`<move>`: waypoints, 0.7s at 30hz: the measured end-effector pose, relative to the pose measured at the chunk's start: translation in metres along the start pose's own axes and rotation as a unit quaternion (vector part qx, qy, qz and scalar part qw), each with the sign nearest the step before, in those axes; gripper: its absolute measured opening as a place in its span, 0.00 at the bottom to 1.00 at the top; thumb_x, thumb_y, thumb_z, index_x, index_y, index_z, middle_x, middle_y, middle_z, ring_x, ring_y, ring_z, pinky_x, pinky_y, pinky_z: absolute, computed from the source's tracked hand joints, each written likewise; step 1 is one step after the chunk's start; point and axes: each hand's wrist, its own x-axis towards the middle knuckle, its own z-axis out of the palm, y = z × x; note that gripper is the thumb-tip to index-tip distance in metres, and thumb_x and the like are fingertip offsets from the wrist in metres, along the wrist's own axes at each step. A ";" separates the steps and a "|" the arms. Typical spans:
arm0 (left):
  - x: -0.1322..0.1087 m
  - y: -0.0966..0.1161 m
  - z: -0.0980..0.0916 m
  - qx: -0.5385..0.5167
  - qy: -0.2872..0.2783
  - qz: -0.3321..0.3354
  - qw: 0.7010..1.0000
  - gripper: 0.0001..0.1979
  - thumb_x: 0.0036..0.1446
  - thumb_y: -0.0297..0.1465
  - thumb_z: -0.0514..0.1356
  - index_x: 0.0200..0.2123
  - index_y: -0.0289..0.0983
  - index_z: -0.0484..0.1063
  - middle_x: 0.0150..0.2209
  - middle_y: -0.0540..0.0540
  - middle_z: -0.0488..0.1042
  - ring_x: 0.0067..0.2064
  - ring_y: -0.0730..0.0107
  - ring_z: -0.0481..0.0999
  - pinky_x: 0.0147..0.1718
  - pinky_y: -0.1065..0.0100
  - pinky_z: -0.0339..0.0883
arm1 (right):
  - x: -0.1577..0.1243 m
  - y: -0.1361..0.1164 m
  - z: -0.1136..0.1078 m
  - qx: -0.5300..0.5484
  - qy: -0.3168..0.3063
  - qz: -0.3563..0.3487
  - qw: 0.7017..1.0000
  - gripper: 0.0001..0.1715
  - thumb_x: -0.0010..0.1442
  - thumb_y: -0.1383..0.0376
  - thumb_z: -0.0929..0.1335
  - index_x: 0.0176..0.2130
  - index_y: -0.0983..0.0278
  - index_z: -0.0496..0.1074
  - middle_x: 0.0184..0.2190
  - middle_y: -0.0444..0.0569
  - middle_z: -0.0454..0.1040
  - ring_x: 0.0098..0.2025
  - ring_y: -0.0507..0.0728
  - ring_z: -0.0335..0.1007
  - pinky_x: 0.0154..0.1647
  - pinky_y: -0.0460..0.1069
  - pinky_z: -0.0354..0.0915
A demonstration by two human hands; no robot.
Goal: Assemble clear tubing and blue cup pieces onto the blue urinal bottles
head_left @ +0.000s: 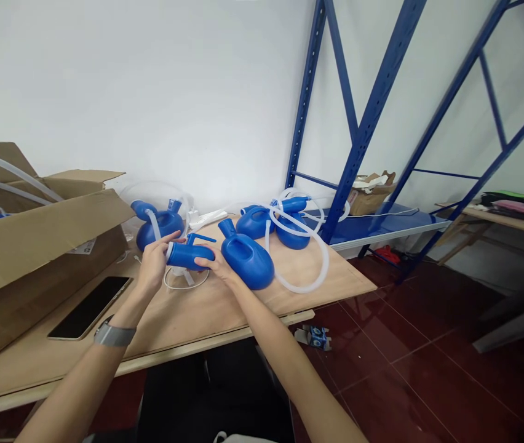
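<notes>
Forearms rise from the near edge of the view toward a plywood table (188, 320), and a grey wristband (114, 335) sits on the left wrist. On the near left of the table a dark phone (90, 306) lies flat, just beside an open cardboard box (35, 252) that fills the left side. Clear tubes show over the box's far flaps. On the red tiled floor (428, 381), right of the table and close to its edge, lies a small blue-and-white carton (315, 336).

Over the middle of the table, the left hand (154, 263) and the right hand (216, 264) together grasp a blue bottle (190, 255), held on its side just off the wood. The left hand's fingers wrap its pale left end. The right hand clasps its right end, fingers curled over it. A thin blue spout sticks out from the bottle's top. Beneath it a small tubing loop (186, 283) rests on the table.

Just right of the right hand lies a blue jug (248, 261) with a handle opening; whether they touch I cannot tell. Farther back, a second jug (160, 224) stands at the left and a pair of jugs (271, 224) at the right, with a long clear hose (305, 280) curling from them toward the table's edge. Beyond, a blue steel rack (358, 135) stands against the white wall, with a crumpled carton box (368, 194) on its low shelf. Far right, folded cloths (520, 204) lie on another wooden table.
</notes>
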 end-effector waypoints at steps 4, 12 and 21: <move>-0.006 0.003 0.003 -0.061 -0.033 -0.006 0.998 0.34 0.56 0.47 0.54 0.55 0.28 0.80 0.48 0.36 0.85 0.52 0.43 0.81 0.52 0.53 0.76 | -0.002 0.000 0.000 0.013 -0.014 -0.016 1.000 0.28 0.55 0.58 0.76 0.53 0.63 0.75 0.40 0.49 0.78 0.36 0.58 0.77 0.33 0.51 0.72; -0.007 -0.013 0.003 0.064 -0.060 0.076 0.993 0.38 0.66 0.56 0.47 0.60 0.33 0.74 0.56 0.36 0.80 0.58 0.45 0.77 0.61 0.47 0.68 | 0.002 0.014 -0.001 0.034 -0.026 -0.007 0.999 0.42 0.44 0.52 0.82 0.55 0.59 0.74 0.45 0.50 0.79 0.35 0.58 0.79 0.29 0.50 0.73; -0.031 -0.003 -0.015 0.184 -0.140 0.273 0.934 0.34 0.67 0.50 0.50 0.68 0.37 0.67 0.72 0.37 0.65 0.72 0.41 0.63 0.72 0.44 0.52 | -0.004 0.016 0.000 0.043 -0.112 0.013 0.993 0.43 0.49 0.49 0.79 0.60 0.61 0.72 0.37 0.50 0.80 0.26 0.56 0.76 0.13 0.42 0.50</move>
